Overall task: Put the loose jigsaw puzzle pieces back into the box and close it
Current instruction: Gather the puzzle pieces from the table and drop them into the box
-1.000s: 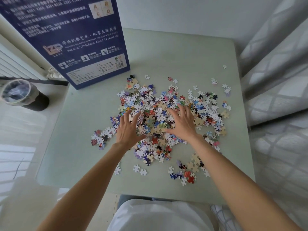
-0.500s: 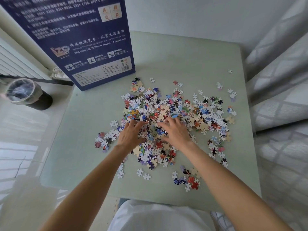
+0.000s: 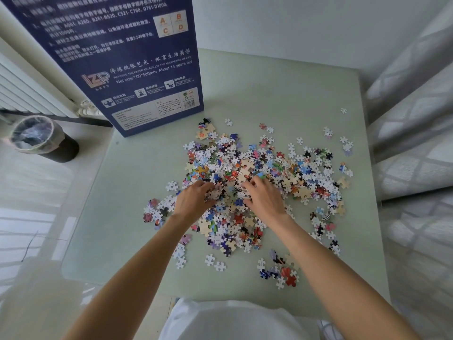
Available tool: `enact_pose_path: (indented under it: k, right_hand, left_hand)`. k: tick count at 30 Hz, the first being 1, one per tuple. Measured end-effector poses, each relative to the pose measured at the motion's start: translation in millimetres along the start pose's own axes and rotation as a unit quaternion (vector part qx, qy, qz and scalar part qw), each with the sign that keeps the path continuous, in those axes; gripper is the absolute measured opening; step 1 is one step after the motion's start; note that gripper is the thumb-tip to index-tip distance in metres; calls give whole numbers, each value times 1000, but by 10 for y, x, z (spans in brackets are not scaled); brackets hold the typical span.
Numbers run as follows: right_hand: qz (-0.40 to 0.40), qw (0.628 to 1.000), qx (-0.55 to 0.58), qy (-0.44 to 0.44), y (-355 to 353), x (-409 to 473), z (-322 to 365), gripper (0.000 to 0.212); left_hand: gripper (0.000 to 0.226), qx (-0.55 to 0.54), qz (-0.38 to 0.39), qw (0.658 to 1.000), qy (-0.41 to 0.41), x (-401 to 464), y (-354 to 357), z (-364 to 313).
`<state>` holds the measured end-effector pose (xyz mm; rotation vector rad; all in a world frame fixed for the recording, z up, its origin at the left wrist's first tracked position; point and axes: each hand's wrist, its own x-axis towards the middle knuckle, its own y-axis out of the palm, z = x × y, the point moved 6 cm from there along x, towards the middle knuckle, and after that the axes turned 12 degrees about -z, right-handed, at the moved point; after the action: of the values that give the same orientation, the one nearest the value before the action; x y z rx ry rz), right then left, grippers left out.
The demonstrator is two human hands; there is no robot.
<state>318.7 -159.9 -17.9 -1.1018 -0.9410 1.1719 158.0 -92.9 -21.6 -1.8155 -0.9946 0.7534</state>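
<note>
The person is leaning over a pale green worktop (image 3: 282,89) with both hands sunk into a heap of puzzle pieces (image 3: 264,173) lying at its centre. The left hand (image 3: 193,202) is curling its fingers around a small clump of pieces at the heap's 8 o'clock side, and the right hand (image 3: 263,198) is closing on another clump just beside it, fingertips nearly meeting the left ones; neither hand is lifting clear of the heap. Loose pieces are trailing out from the heap in all directions, with a small cluster (image 3: 282,273) lying apart at 5 o'clock and a single piece (image 3: 343,110) sitting well off at 1 o'clock. The box (image 3: 117,57), dark blue with white print, is standing upright at the worktop's 10 o'clock corner, its lower edge near the heap's far-left pieces; I cannot tell whether it is open. Down on the floor at 9 o'clock a dark bin (image 3: 41,138) with a plastic liner is standing beside a white radiator (image 3: 27,87), and a pale curtain (image 3: 416,143) is hanging along the 3 o'clock side.
</note>
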Motion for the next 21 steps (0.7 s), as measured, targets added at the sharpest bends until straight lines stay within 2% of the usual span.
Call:
enact_pose_path:
  k: [7, 11, 16, 21]
  right_hand:
    - [-23, 999, 24, 4, -117, 40, -16, 31]
    - [-33, 997, 58, 29, -202, 79, -48, 34]
    - [-25, 991, 120, 56, -302, 106, -61, 34]
    - [-11, 992, 107, 63, -354, 117, -26, 38]
  left_hand:
    - [42, -14, -37, 999, -1, 63, -134, 42]
    - [49, -26, -42, 999, -22, 69, -191, 101]
    - [51, -60, -16, 996, -66, 14, -149, 208]
    - [49, -86, 22, 993, -80, -20, -101, 305]
